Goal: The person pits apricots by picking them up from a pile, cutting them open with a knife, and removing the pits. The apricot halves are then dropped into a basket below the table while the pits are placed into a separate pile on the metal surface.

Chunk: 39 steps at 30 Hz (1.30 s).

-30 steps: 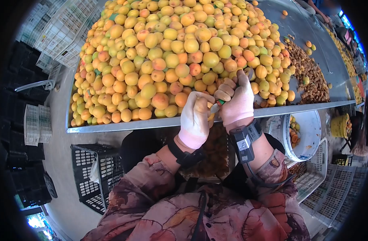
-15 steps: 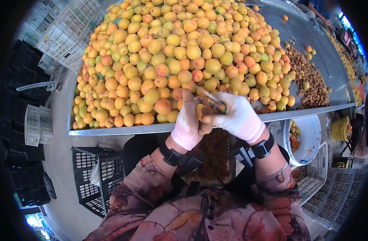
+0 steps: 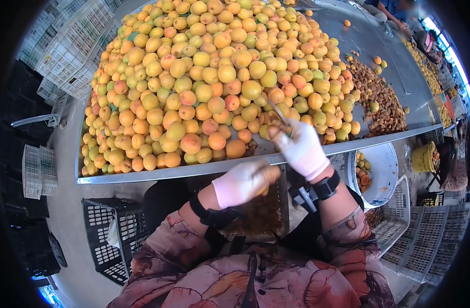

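Observation:
My right hand [image 3: 302,146], in a white glove with bare stained fingertips, is closed around a small knife at the front edge of the metal table. The knife's thin blade [image 3: 277,110] points up and left toward the apricot heap [image 3: 204,77]. My left hand [image 3: 242,182], gloved alike and smeared by motion, is lower, over a crate [image 3: 285,208] between my knees. Its fingers are curled, and a yellow-orange bit of apricot [image 3: 265,191] shows under them. Brownish-orange pieces lie in that crate, partly hidden by my hand and arm.
Brown pits [image 3: 378,97] are heaped on the right of the table [image 3: 194,170]. A white bucket [image 3: 391,167] with apricots stands right, a black crate [image 3: 99,226] left. White crates [image 3: 73,43] are stacked at far left. Another person [image 3: 394,13] is at the far right.
My hands have parted. The left moved down and away from the table edge toward the crate; the right stays near the edge with the knife. The view has shifted slightly.

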{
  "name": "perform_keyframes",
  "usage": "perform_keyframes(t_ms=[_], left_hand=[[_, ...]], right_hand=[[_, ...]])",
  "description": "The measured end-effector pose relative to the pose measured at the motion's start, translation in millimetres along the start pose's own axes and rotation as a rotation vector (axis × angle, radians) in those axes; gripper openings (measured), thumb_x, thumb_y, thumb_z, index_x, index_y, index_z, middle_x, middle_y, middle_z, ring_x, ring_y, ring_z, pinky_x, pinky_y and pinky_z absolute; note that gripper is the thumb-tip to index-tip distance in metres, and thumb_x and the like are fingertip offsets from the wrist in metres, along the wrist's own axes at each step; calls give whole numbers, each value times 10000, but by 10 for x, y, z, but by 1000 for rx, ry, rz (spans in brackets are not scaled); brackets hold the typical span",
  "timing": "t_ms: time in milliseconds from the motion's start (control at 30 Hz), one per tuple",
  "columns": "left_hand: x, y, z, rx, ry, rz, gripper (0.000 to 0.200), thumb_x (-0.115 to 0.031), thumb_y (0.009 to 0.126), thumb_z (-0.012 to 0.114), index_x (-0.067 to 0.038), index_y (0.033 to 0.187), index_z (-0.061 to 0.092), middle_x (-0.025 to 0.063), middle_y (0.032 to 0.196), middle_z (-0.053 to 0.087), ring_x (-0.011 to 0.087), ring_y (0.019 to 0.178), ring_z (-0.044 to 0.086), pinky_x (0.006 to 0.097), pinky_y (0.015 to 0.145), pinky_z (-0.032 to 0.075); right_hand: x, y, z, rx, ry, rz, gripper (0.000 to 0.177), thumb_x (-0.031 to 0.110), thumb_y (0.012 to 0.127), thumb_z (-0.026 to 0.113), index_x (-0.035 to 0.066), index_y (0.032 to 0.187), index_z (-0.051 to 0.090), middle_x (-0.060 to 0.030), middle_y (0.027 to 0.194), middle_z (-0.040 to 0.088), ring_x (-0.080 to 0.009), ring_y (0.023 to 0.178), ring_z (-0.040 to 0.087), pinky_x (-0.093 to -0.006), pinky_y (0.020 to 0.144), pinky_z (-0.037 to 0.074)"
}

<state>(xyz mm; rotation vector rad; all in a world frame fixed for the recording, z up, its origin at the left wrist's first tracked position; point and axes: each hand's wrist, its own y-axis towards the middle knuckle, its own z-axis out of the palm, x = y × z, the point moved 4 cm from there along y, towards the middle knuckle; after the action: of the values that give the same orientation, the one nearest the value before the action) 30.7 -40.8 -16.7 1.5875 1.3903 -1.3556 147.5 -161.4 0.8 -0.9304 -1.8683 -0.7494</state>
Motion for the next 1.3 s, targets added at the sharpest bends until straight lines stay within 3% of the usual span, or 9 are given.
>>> perform_keyframes(t_ms=[100,300,767,900,967,1033,1067,1167,1300], left_hand=[[56,9,145,232,203,105,316,-316,979,602,-25,1092,652,164,956,684,324,909,660,393,814,523],[-30,10,46,192,107,14,347,-293,980,606,-19,1193,618,112,934,719,224,885,698,333,808,536],[-26,19,20,186,51,63,385,-366,984,587,-33,1172,629,166,1071,690,305,1015,666,380,893,511],[-88,-5,-82,123,-53,28,345,-337,999,571,-37,1159,633,104,950,690,199,883,663,322,803,523],[-20,-2,-100,21,-239,-33,321,-326,1018,545,-46,1138,646,15,843,656,79,731,605,237,652,494],[-82,-21,-208,-80,-303,-38,321,-317,1024,535,-36,1130,648,15,853,659,85,743,602,237,658,498],[-86,-12,-236,-130,-321,-44,350,-314,1030,520,-28,1208,615,34,926,665,91,775,605,233,675,506],[-97,8,-274,-313,-432,29,385,-266,1043,466,-9,1323,527,61,971,658,117,782,625,243,685,510],[8,86,-194,-226,-781,68,514,-282,1062,450,10,1473,352,103,1163,604,175,928,632,305,774,524]], right_hand=[[-47,196,-390,-175,-337,-22,310,262,884,676,-23,1002,649,-230,754,665,-398,724,668,-431,643,523],[-423,335,-519,-12,-954,101,312,186,835,628,-30,1059,600,-224,908,691,-408,878,669,-470,775,542],[-544,245,-375,201,-1045,124,325,122,763,698,23,1053,588,-210,1062,667,-366,979,674,-443,809,560],[-267,160,-467,193,-888,154,314,123,767,686,7,1035,572,-230,975,684,-382,930,678,-457,807,551],[-139,90,-533,102,-618,109,449,141,774,730,-27,1153,559,-241,943,683,-362,940,685,-411,828,549],[-46,23,-576,-21,-282,40,525,128,782,754,-39,1232,541,-227,947,687,-325,942,697,-378,841,546],[-55,-2,-518,-4,-4,33,605,82,802,762,-41,1329,493,-184,1039,678,-236,1003,669,-328,881,525],[223,-95,-304,97,404,166,589,44,827,741,-37,1344,471,-139,1165,642,-191,1075,614,-323,912,510],[393,-167,-123,278,553,240,707,70,879,713,-20,1472,338,-92,1163,605,-122,1004,581,-269,861,509]])
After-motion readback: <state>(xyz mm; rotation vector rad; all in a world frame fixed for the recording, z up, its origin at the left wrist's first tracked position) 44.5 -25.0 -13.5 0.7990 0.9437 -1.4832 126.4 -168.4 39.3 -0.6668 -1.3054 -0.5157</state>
